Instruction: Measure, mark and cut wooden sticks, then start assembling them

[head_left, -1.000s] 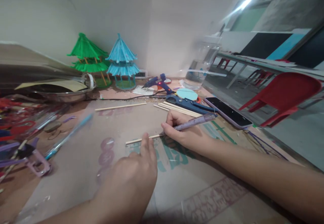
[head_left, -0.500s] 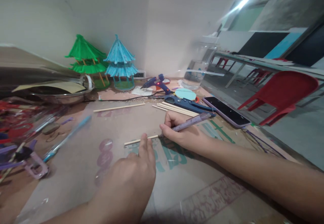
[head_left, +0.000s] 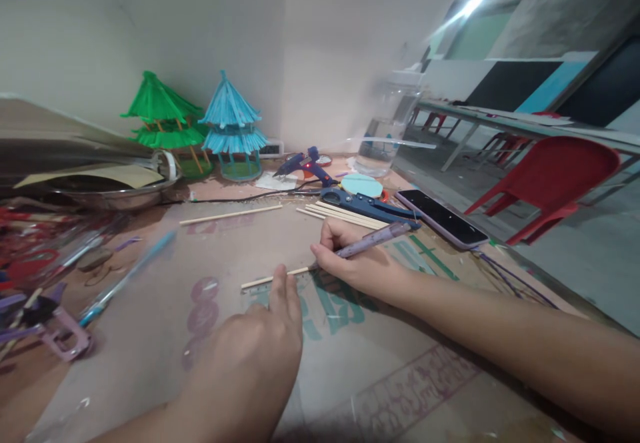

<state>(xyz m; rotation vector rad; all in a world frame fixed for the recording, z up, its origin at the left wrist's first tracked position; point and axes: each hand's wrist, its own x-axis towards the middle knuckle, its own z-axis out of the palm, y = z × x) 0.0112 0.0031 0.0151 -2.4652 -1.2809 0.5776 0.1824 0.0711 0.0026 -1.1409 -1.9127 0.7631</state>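
Note:
My left hand (head_left: 250, 346) presses a thin wooden stick (head_left: 257, 283) down on the cardboard with its extended fingertips. A clear ruler (head_left: 260, 290) lies along the stick, mostly covered by my fingers. My right hand (head_left: 345, 256) is closed round a purple pen (head_left: 373, 239), whose tip points at the stick's right part; the exact contact is hidden by the fingers. Just beyond my right hand lie several more wooden sticks (head_left: 345, 215) and a dark blue cutter tool (head_left: 367, 207). Another single stick (head_left: 230, 215) rests farther left.
At the back stand a green model pavilion (head_left: 165, 119), a blue one (head_left: 233, 126), a glue gun (head_left: 305, 165) and a water container (head_left: 383, 143). A phone (head_left: 443, 218) lies at the right edge. Leftward are a metal bowl (head_left: 120, 196), a blue pen (head_left: 127, 279) and a pink-handled tool (head_left: 65, 333).
The whole view has shifted slightly, so everything appears a little farther left. Both hands keep the same hold on the stick and the pen.

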